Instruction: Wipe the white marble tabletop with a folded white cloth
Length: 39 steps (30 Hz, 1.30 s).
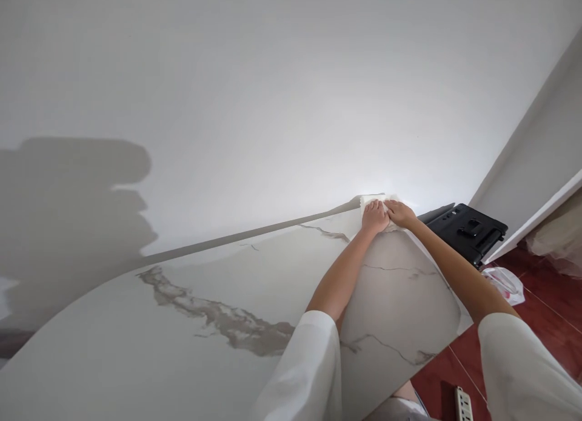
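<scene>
Both arms reach out to the far right corner of a white, grey-veined marble-look tabletop (254, 275). There a white cloth (366, 201) with a wavy edge lies at the table's far edge by the wall. My left hand (375, 216) presses on the cloth, its fingers bent over it. Right beside it, my right hand (399, 214) holds the cloth's right part, thumb side toward the left hand. Part of the cloth is hidden beneath the hands.
A white wall (291, 105) rises behind the table. To the right stands a black case (468, 230), with a plastic bag (504, 286) below it on the red tiled floor (550, 299). A power strip (464, 404) lies near the table's front right.
</scene>
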### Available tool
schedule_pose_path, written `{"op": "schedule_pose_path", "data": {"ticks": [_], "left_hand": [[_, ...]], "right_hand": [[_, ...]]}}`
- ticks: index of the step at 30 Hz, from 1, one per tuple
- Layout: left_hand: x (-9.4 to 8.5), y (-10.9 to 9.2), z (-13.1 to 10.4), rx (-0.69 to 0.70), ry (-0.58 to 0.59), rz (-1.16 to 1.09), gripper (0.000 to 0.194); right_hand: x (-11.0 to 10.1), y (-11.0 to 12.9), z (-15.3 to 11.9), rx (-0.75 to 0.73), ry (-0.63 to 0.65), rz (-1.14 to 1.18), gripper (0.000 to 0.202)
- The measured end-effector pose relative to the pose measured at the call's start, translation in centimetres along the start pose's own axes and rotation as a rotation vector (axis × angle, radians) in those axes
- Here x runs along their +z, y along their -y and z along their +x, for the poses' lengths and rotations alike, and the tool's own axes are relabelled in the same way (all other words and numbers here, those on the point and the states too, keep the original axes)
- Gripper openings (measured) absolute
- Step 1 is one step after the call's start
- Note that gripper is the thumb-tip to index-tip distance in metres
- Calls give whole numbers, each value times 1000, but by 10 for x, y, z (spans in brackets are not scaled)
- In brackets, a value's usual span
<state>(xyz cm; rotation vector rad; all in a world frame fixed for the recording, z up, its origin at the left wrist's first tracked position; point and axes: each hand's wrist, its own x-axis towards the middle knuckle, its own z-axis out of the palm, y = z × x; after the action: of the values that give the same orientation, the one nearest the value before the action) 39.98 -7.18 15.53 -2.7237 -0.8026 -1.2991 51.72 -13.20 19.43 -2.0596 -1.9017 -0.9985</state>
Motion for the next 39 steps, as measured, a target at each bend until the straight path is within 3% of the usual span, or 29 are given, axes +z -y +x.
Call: {"op": "schedule_pose_path", "data": {"ticks": [6,13,16,19,22,24,27,30,34,39], "left_hand": [[-23,48,-25,-64,5,44,51],[-61,99,-83,-148,13,95,50],[-89,124,-113,-163,34,126,42],[-120,152,-145,-282,94,141,28],[-143,185,-175,-430,38,172,29],[-153,213,-196,-410,-29,172,32],[-164,259,-229,-288,-41,142,39],[-174,302,-263,-289,-26,157,48],[-188,348,-303,-351,-38,164,53],[-207,398,-350,-427,-84,182,54]], "right_hand": [[2,59,19,-81,8,33,47],[5,140,27,-139,27,78,46],[11,189,27,-203,13,82,44],[20,251,24,-241,-48,93,39],[25,316,22,-242,-101,127,39],[23,353,24,-260,-80,140,40],[13,394,35,-306,86,150,40],[7,427,45,-375,189,157,45],[20,477,47,-443,45,216,54],[40,547,40,-481,-4,273,54]]}}
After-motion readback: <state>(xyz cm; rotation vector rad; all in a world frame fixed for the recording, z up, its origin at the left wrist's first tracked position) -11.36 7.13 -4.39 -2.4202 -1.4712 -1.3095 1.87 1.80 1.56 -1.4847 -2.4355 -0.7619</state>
